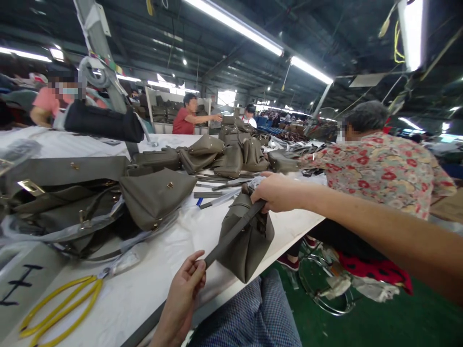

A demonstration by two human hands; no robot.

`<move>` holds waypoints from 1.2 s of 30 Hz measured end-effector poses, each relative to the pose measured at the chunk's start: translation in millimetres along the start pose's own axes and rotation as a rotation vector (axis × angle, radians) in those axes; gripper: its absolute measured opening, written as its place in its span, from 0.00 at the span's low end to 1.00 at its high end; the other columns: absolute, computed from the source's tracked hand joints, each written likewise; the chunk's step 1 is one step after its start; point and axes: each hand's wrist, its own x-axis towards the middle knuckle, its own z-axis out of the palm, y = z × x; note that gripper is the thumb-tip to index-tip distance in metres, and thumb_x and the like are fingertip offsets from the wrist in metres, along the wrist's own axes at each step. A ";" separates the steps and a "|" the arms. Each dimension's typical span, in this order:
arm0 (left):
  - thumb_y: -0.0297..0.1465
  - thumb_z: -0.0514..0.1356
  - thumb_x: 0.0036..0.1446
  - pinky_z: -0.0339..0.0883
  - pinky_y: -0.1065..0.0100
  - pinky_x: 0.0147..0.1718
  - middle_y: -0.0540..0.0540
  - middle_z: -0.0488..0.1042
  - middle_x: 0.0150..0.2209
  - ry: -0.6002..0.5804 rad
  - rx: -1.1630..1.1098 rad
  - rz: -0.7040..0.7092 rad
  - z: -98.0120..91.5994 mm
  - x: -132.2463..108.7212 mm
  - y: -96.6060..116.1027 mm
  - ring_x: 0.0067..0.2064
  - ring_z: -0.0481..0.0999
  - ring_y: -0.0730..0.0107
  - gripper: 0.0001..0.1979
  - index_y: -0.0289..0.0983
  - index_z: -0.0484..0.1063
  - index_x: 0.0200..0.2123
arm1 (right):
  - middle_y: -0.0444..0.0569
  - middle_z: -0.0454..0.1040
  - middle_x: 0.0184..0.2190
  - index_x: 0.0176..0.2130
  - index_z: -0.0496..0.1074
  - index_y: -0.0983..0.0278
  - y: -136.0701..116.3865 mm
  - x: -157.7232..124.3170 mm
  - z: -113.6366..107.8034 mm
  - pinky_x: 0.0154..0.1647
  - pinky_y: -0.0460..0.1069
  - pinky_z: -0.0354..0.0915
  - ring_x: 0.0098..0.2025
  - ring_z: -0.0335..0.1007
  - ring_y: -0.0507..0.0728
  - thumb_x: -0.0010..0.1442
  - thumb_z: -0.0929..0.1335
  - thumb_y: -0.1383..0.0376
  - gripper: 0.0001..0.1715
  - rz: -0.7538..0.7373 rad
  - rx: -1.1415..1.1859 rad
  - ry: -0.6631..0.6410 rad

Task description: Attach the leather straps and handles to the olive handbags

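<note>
A dark olive handbag [248, 241] rests near the front edge of the white table, leaning toward me. A long flat strap [231, 233] of the same colour runs across it, down to the lower left. My left hand [186, 284] pinches this strap between thumb and fingers, left of the bag. At the bag's top, my right hand [277, 193] has its fingers closed round the strap's upper end; clear plastic shows beside the fingertips. What else those fingers touch is hidden.
Yellow-handled scissors [63, 308] lie at the lower left, beside a white block [25, 284] with black marks. Several olive bags [155, 197] cover the left and back of the table [181, 250]. A co-worker in a floral shirt [379, 168] sits at right, near a metal stool ring [325, 289].
</note>
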 end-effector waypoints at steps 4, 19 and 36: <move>0.46 0.69 0.46 0.65 0.71 0.24 0.51 0.72 0.27 0.075 0.332 0.133 -24.5 -7.2 -5.8 0.25 0.70 0.71 0.25 0.39 0.76 0.45 | 0.44 0.80 0.32 0.36 0.78 0.57 7.8 3.5 2.3 0.61 0.62 0.51 0.40 0.75 0.59 0.51 0.73 0.69 0.10 -0.044 0.026 0.080; 0.44 0.55 0.65 0.68 0.67 0.40 0.43 0.77 0.38 -0.652 0.570 0.490 141.6 24.3 131.1 0.38 0.76 0.66 0.19 0.34 0.75 0.43 | 0.56 0.72 0.55 0.55 0.69 0.62 -33.9 -39.6 60.1 0.61 0.58 0.61 0.58 0.66 0.62 0.67 0.64 0.61 0.19 0.236 0.529 1.125; 0.41 0.55 0.65 0.63 0.71 0.35 0.46 0.76 0.32 -0.659 0.691 0.513 146.4 20.8 125.8 0.34 0.71 0.69 0.17 0.34 0.75 0.36 | 0.54 0.82 0.36 0.36 0.77 0.68 -24.1 -21.1 40.0 0.41 0.47 0.73 0.33 0.79 0.53 0.67 0.65 0.62 0.15 0.275 2.238 0.916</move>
